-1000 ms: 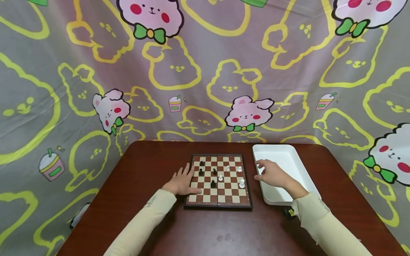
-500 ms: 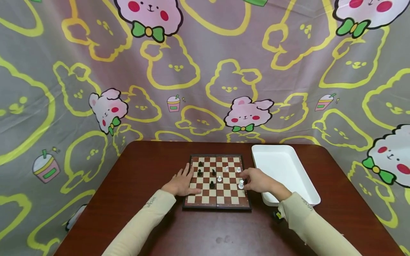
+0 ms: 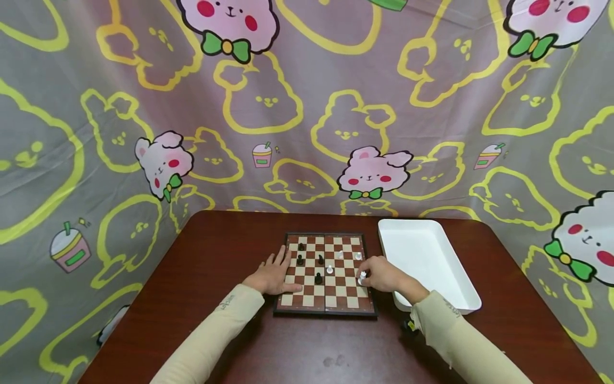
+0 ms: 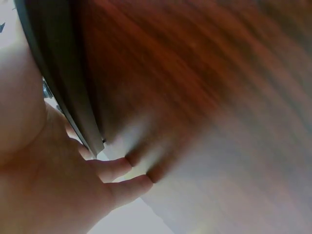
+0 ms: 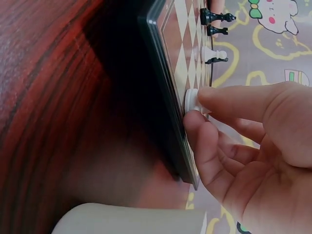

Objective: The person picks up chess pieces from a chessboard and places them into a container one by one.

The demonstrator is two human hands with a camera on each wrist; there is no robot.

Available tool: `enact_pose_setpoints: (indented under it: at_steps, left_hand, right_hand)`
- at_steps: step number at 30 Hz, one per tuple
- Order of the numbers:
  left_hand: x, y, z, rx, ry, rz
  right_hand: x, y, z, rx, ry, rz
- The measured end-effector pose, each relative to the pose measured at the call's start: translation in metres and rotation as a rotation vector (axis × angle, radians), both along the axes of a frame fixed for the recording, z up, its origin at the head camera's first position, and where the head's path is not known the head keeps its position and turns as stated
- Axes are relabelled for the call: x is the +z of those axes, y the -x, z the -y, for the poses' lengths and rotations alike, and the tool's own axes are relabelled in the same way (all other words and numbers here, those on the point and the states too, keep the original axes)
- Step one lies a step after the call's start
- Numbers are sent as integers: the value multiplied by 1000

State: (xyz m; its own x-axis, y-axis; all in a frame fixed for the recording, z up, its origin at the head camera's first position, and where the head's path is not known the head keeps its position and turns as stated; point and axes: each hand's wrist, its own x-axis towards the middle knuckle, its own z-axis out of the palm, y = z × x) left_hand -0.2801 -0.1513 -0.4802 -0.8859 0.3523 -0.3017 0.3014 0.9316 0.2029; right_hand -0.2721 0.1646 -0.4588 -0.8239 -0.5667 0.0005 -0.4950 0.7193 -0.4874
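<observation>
On the table lies an open chessboard (image 3: pixel 304 302) with several black and white pieces standing on it. My left hand (image 3: pixel 272 276) rests flat at the board's left edge with spread fingers, and the left wrist view shows its fingers (image 4: pixel 127 189) beside the dark rim. At the right edge, thumb and fingertips of my right hand (image 3: pixel 385 274) pinch a white chess piece (image 3: pixel 362 276); its round base (image 5: pixel 190 101) appears against the board in the right wrist view, the top covered by fingers. A white pawn (image 3: pixel 330 270) and a black piece (image 3: pixel 318 278) stand near the middle.
Right of the board sits a white rectangular tray (image 3: pixel 461 277), partly under my right forearm. Brown tabletop (image 3: pixel 230 240) surrounds the board. A patterned cloth (image 3: pixel 307 133) hangs behind and at both sides.
My right hand has moved left from over the tray's edge to the board's right side and taken hold of the white piece there. My left hand stays in place.
</observation>
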Motion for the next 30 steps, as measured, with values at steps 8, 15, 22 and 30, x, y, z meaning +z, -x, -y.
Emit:
enact_pose_setpoints:
  at_steps: [8, 15, 22, 30]
  left_hand:
    - [-1, 0, -1, -1, 12, -6]
    - [-1, 0, -1, 3, 18, -3]
    - [0, -1, -1, 3, 12, 2]
    - [1, 0, 0, 0, 23, -1]
  right_hand:
    - [8, 0, -4, 44, 17, -21]
    - [23, 3, -7, 33, 34, -3]
    - [34, 11, -15, 14, 48, -2]
    - [49, 26, -31, -31, 52, 24]
